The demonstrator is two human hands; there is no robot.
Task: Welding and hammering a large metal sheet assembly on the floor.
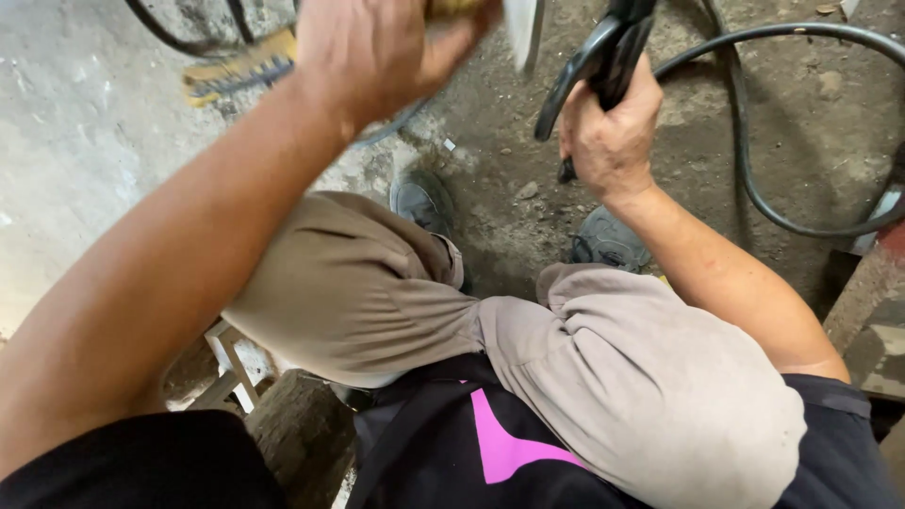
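My left hand [377,52] is raised at the top of the view, fingers closed around a yellowish object [452,8] that is mostly cut off by the frame edge; a pale flat blade-like piece [521,28] shows just beside it. My right hand [613,127] grips a black handle with a looped black strap or cord [589,66], held above my knees. Both hands are in front of my bent legs in beige trousers [377,292]. What the left hand's object is cannot be made out.
A thick black cable [745,141] curves across the dirt floor at right. A brush with yellow bristles [236,66] lies at upper left. My grey shoes [419,200] rest on the floor. A white stool leg [231,363] shows under my left thigh; a brick-coloured block [872,302] sits at right.
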